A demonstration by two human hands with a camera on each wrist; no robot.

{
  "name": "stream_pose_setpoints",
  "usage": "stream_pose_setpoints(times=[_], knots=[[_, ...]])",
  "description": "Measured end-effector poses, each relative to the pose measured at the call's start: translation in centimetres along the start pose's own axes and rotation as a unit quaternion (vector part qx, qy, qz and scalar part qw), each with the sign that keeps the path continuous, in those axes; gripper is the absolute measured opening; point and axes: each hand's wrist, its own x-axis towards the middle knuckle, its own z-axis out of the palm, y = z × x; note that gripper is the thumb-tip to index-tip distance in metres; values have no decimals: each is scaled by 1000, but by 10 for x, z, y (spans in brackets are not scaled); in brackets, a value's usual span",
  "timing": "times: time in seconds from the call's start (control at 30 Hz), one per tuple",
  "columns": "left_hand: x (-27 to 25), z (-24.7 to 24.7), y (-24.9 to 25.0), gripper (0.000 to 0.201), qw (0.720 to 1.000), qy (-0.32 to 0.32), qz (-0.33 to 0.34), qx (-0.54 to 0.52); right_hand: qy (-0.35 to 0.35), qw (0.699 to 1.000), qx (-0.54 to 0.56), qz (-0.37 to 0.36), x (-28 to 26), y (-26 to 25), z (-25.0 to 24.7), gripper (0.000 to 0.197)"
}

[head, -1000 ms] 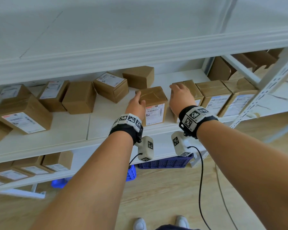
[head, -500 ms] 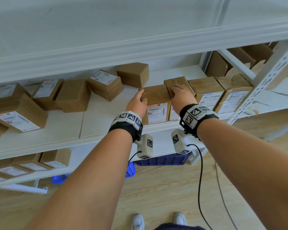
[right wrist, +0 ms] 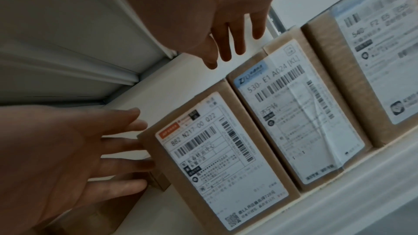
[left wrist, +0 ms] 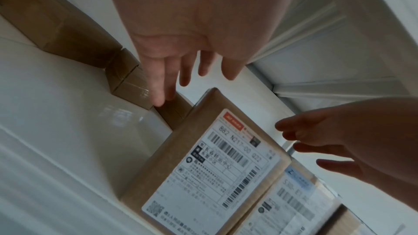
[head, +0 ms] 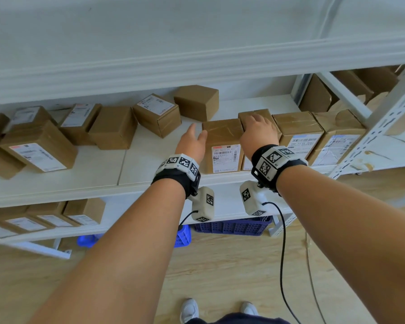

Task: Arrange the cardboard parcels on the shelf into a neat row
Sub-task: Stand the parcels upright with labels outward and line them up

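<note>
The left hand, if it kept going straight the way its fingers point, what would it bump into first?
Probably the unlabelled parcel toward the back of the shelf. The left hand points up past the labelled parcel beside it; depth is uncertain.

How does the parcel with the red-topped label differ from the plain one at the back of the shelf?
The red-label parcel stands square in the front row, label forward, beside others; the plain parcel sits skewed at the back, apart from the row, no label showing. Both are brown cardboard.
</note>
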Motion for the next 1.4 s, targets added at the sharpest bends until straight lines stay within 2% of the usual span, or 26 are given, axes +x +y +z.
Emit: stream_pose_setpoints(times=[0.23,0.43,0.57,0.73,0.87,1.1,1.4], knots=[[-8,-29,-22,51,998,46,-28,33,-4,996,55,-76,1,-33,7,46],[-6,-66,-67,50,996,48,-25,68,-23,993,60,-94,-3,-83,35,42],[13,-102,-87,50,993,34,-29,110,-13,995,65,-79,0,-119,54,42],[39,-141,-102,49,987,20,38,154,-3,997,74,-24,9,-162,77,44],[61,-158,-110,48,971,1,89,221,2,997,74,12,13,-181,93,44],[109,-154,-116,47,955,-17,147,258,1,997,60,55,38,-189,109,49],[171,-123,-112,43,941,-5,190,279,23,996,54,70,104,-178,126,50]])
